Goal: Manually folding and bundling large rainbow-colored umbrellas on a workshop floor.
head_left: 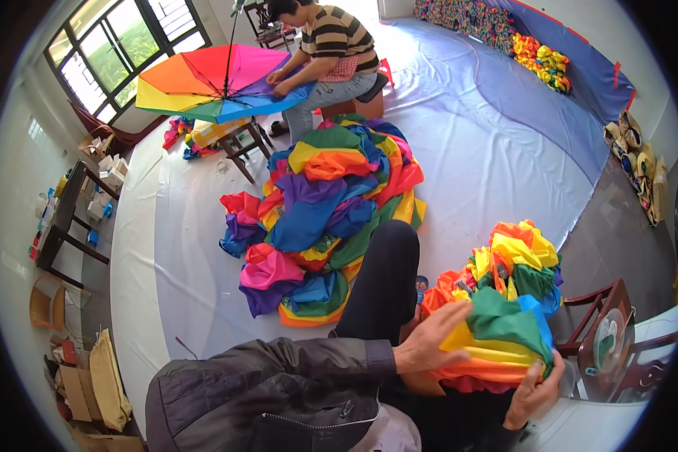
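A bundle of rainbow umbrella canopy cloth point(501, 350) lies over my lap, with green, blue, yellow and orange panels showing. My left hand point(435, 340) reaches across its left side, fingers stretched out and apart. On the right side, my right hand point(536, 388) curls its fingers and thumb around the cloth's edge. Just beyond, a heap of similar cloth point(523, 252) touches or adjoins the bundle; where one ends and the other starts is hard to tell.
Ahead of my knee a large pile of rainbow cloth point(320, 203) covers the floor sheet point(474, 158). A seated person point(339, 53) handles an open rainbow umbrella point(218, 83) beyond it. A wooden chair point(603, 339) stands at right, a dark table point(64, 215) at left, and bundled cloth point(542, 62) along the far wall.
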Motion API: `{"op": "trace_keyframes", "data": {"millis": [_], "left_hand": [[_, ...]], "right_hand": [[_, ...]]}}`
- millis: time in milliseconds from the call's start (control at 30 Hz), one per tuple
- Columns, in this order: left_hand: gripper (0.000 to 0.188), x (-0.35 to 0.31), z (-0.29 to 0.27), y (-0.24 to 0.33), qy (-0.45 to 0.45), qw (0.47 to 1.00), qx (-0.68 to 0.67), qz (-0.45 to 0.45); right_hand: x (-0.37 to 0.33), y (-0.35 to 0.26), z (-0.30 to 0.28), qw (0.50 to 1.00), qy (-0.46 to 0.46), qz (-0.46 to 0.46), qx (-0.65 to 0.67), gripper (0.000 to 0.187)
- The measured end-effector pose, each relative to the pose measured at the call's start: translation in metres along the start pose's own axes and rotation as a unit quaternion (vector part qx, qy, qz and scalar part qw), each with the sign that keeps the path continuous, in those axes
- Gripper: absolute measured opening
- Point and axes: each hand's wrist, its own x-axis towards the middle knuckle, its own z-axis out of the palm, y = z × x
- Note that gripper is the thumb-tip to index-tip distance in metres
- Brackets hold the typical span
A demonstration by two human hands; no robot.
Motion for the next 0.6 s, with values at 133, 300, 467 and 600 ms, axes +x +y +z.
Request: {"op": "trace_keyframes", "data": {"millis": [133, 300, 467, 600], "left_hand": [[0.087, 0.0, 0.013, 0.016, -0.163, 0.984, 0.021, 0.067], [0.081, -0.019, 0.032, 0.013, -0.306, 0.95, -0.055, -0.041], [0.067, -0.027, 0.028, 0.015, -0.233, 0.961, -0.129, -0.069], [0.062, 0.023, -0.035, 0.031, -0.132, 0.977, -0.155, -0.059]], "right_hand": [[0.01, -0.016, 0.005, 0.999, -0.027, -0.022, 0.039, 0.034], [0.016, -0.019, 0.002, 0.996, -0.038, -0.005, 0.082, 0.034], [0.012, -0.036, 0.004, 0.976, 0.004, 0.024, 0.218, 0.038], [-0.002, -0.023, 0.001, 0.977, -0.02, 0.084, 0.195, 0.041]]}}
